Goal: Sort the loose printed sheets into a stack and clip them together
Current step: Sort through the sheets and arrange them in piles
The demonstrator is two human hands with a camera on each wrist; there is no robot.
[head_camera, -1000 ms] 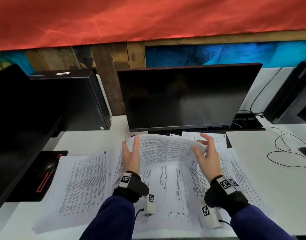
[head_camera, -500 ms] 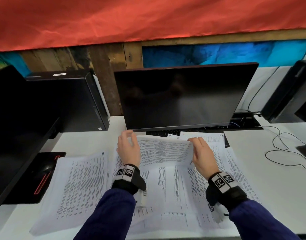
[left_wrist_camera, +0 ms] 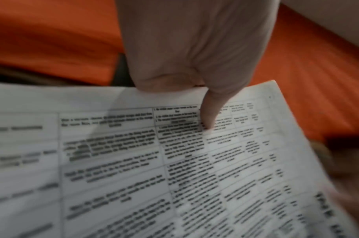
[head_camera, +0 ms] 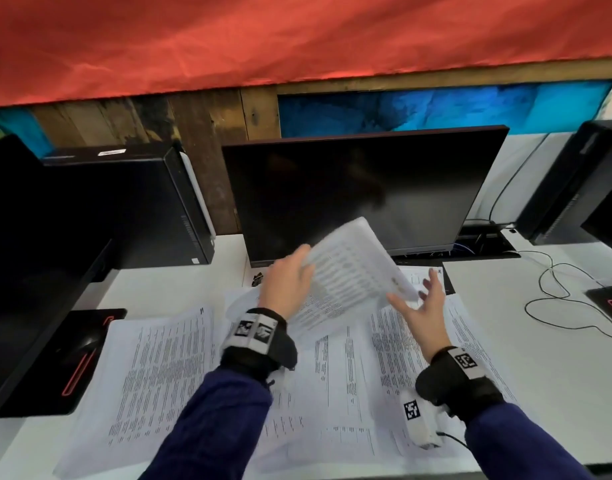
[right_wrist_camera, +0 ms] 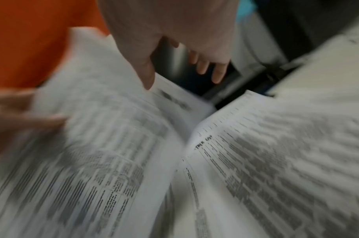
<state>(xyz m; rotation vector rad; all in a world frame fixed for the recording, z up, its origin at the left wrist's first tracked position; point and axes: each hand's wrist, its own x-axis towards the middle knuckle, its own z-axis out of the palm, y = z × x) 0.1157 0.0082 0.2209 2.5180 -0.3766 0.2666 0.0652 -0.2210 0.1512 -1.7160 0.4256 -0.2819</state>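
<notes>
Desk [head_camera: 180, 289]: white, and your loose sheets [head_camera: 152, 382] cover most of its near half, fanned from 9 o'clock round to 3 o'clock of your wrists, overlapping and askew.
Monitor [head_camera: 360, 192]: dark, at 12 o'clock, just behind the paper spread.
Progress: early, by my reading. No squared stack shows yet, nothing is clipped, and you have gathered one sheet at most. A small dark object [head_camera: 257, 278] lies at 11 o'clock by the monitor foot; it may be the clip, but it is too small to tell.
Raised sheet [head_camera: 349, 268]: white, printed with a ruled table of small text, lifted off the desk and tilted toward 1 o'clock, blurred with motion.
Left hand [head_camera: 289, 285]: you pinch the raised sheet's edge, thumb [left_wrist_camera: 210, 112] on the printed face.
Right hand [head_camera: 418, 306]: fingers spread and holding nothing, just beside the sheet's lower corner at 3 o'clock.
</notes>
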